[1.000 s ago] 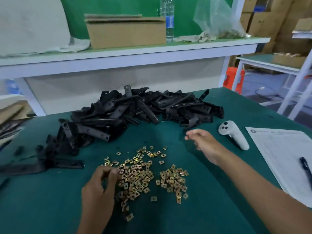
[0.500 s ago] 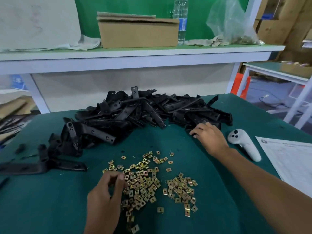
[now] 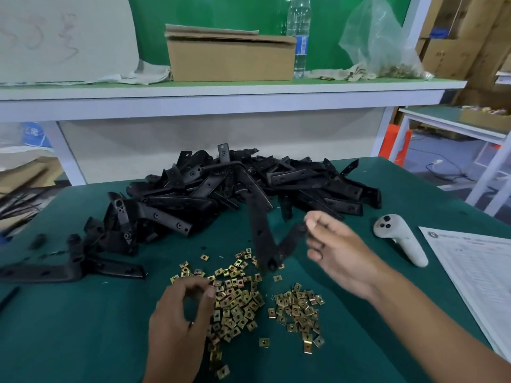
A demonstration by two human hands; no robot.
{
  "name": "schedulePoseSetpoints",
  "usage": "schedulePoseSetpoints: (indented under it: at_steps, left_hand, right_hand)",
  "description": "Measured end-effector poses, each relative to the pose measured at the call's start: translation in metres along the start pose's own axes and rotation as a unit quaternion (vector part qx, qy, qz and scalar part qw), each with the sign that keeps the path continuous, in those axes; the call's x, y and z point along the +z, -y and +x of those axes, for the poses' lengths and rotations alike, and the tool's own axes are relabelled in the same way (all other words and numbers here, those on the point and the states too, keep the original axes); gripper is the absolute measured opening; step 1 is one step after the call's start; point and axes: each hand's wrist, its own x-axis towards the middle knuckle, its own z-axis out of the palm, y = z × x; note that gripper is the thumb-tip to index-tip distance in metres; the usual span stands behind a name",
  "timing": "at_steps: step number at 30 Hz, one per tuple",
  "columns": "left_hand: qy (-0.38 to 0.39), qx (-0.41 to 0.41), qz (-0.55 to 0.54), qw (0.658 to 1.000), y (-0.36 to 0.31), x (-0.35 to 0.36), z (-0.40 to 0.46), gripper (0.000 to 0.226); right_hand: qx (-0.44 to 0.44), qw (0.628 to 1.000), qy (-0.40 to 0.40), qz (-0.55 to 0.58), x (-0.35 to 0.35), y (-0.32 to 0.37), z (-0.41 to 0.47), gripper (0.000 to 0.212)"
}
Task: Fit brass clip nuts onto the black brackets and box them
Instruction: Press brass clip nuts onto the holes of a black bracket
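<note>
A big heap of black brackets (image 3: pixel 235 186) lies across the far half of the green table (image 3: pixel 83 341). Brass clip nuts (image 3: pixel 240 302) are scattered in front of it, with a second small cluster (image 3: pixel 298 313) to their right. My right hand (image 3: pixel 337 250) pinches one end of a bent black bracket (image 3: pixel 273 244), which hangs blurred above the nuts. My left hand (image 3: pixel 179 322) sits at the left edge of the nuts with thumb and fingers curled together; whether a nut is between them cannot be seen.
A white handheld controller (image 3: pixel 401 239) lies right of my right hand, beside a printed sheet (image 3: pixel 475 275). More brackets (image 3: pixel 83 269) lie at the left. A raised shelf (image 3: pixel 221 89) behind carries a cardboard box (image 3: pixel 229 56), a water bottle (image 3: pixel 300 37) and a plastic bag (image 3: pixel 381 42).
My right hand reached into the bracket heap, took one bracket and has pulled it back toward me over the nuts. My left hand stayed at the nut pile, fingers working.
</note>
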Motion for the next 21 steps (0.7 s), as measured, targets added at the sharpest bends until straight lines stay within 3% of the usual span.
schedulePoseSetpoints:
  at_steps: [4, 9, 13, 16, 19, 21]
  left_hand:
    - [-0.012, 0.159, 0.065, 0.985, -0.008, -0.002, 0.001, 0.076]
    - [0.081, 0.311, 0.065, 0.945, -0.022, -0.003, -0.001, 0.074]
    - [0.182, 0.236, 0.067, 0.952, -0.034, -0.006, -0.006, 0.078]
    - [0.165, 0.177, 0.071, 0.968, -0.031, -0.008, -0.008, 0.067]
    - [0.137, 0.084, -0.015, 0.987, -0.026, -0.011, -0.004, 0.062]
    - [0.105, 0.049, -0.084, 0.990, -0.024, -0.012, 0.000, 0.053]
  right_hand:
    - [0.053, 0.990, 0.099, -0.089, 0.023, -0.019, -0.012, 0.012]
    - [0.076, 0.969, 0.216, -0.088, 0.039, -0.031, -0.017, 0.007]
    - [0.057, 0.960, 0.243, -0.130, 0.039, -0.041, -0.018, 0.010]
    - [0.020, 0.942, 0.200, -0.270, 0.025, -0.039, -0.015, 0.016]
    - [0.005, 0.853, 0.211, -0.477, -0.001, -0.039, -0.014, 0.038]
    - [0.018, 0.813, 0.232, -0.534, -0.010, -0.042, -0.014, 0.042]
